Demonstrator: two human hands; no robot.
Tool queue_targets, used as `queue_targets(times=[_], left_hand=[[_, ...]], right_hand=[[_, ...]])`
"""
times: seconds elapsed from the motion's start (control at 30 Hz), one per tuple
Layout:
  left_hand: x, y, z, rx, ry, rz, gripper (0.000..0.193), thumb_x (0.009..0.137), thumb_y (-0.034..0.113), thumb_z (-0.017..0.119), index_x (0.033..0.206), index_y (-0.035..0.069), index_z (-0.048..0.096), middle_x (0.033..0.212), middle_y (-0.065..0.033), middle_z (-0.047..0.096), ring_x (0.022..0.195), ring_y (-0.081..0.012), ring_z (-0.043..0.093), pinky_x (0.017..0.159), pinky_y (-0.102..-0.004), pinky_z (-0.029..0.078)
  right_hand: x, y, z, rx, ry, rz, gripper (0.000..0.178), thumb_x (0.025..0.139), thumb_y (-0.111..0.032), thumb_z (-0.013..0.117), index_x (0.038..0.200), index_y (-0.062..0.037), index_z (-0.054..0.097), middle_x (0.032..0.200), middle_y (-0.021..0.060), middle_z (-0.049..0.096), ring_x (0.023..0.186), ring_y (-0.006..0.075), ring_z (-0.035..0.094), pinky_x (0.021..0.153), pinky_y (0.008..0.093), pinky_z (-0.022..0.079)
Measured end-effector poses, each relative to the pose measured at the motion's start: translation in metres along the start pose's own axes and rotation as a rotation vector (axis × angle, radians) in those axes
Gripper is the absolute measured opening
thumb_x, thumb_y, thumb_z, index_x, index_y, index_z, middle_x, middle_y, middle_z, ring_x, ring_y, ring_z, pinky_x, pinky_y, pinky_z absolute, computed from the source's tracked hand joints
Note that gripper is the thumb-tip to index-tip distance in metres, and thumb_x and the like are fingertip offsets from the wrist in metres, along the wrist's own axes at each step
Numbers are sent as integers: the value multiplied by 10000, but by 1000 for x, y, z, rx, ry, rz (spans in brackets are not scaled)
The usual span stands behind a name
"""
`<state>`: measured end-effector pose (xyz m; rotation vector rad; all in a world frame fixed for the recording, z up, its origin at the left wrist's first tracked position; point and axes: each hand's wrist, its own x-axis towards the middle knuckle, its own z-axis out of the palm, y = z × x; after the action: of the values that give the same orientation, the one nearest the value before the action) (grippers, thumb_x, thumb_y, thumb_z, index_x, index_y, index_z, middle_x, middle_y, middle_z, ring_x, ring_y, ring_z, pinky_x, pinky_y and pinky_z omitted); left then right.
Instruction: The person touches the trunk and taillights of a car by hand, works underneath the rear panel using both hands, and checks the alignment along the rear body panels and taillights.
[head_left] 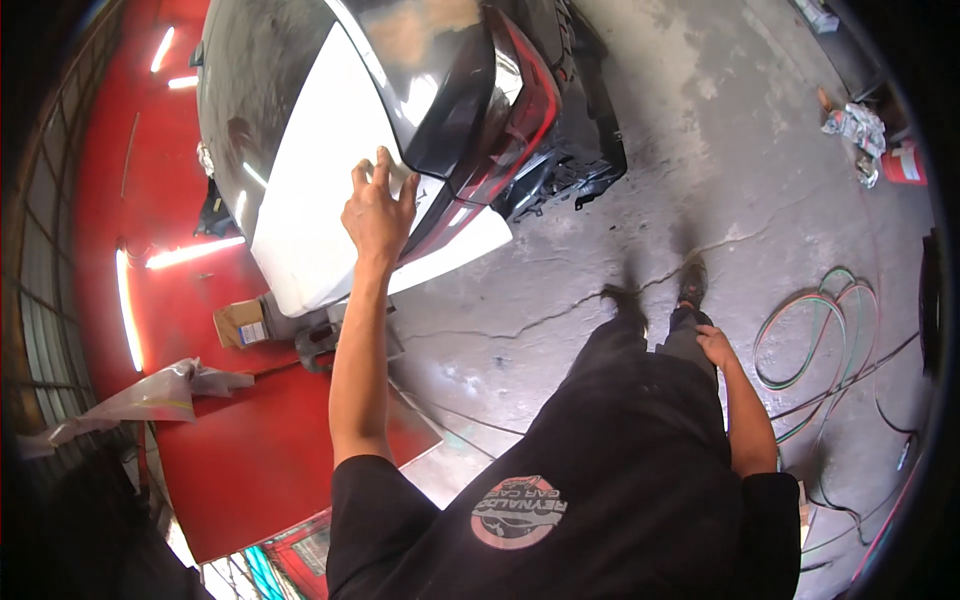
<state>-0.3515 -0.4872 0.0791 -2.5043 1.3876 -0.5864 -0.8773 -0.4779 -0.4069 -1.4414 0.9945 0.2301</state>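
My left hand rests with spread, bent fingers on a white car body panel at the rear of a dark car. The fingertips touch the panel near its edge, beside the red and clear tail light. My right hand hangs low against my dark trouser leg. Its fingers look curled in; whether they hold the cloth or something small is hidden. Above the tail light, the dark fender has a tan, sanded-looking patch. Below it, black bumper supports are exposed.
A red platform with a plastic sheet stands at left, near an open cardboard box and lit tube lights. Coiled hoses lie on the cracked concrete floor at right. A red bucket stands by crumpled foil.
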Motion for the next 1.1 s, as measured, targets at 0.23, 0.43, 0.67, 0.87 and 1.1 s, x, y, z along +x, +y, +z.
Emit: queue_targets(times=[0.23, 0.43, 0.67, 0.87, 1.1], left_hand=[[-6, 4, -5, 36, -24, 14, 649, 783, 324, 788, 1331, 47, 577, 1195, -271, 606, 964, -351, 699, 654, -399, 589], [-10, 19, 13, 65, -23, -54, 889, 705, 387, 850, 1383, -18, 443, 1301, -341, 477, 1127, -572, 554, 733, -550, 583], [-8, 29, 21, 233, 42, -79, 922, 675, 458, 855, 1346, -36, 459, 1188, -265, 552, 1040, -469, 624, 657, -441, 600], [-6, 26, 20, 190, 17, -63, 888, 689, 465, 845, 1322, -37, 477, 1162, -237, 561, 991, -434, 644, 596, -411, 597], [-10, 22, 17, 186, 45, -12, 813, 743, 438, 819, 1305, -44, 484, 1132, -231, 560, 944, -387, 648, 571, -399, 586]], right_hand=[[-1, -20, -20, 22, -23, 19, 507, 780, -135, 571, 1242, 70, 607, 1219, 261, 643, 1177, 347, 604, 1028, 343, 441], [5, -1, -31, -105, 35, 21, 488, 750, -132, 577, 1205, 29, 646, 1173, 275, 650, 1135, 376, 625, 1005, 383, 472], [4, -13, -35, -137, 94, -1, 458, 763, -143, 569, 1178, 32, 658, 1156, 271, 657, 1128, 392, 621, 994, 393, 477], [10, -13, -27, -140, 116, -29, 446, 773, -137, 552, 1166, 47, 658, 1149, 270, 660, 1112, 394, 628, 994, 396, 479], [9, -22, -32, -158, 154, -40, 431, 778, -139, 547, 1157, 21, 672, 1151, 257, 663, 1108, 387, 631, 996, 396, 480]])
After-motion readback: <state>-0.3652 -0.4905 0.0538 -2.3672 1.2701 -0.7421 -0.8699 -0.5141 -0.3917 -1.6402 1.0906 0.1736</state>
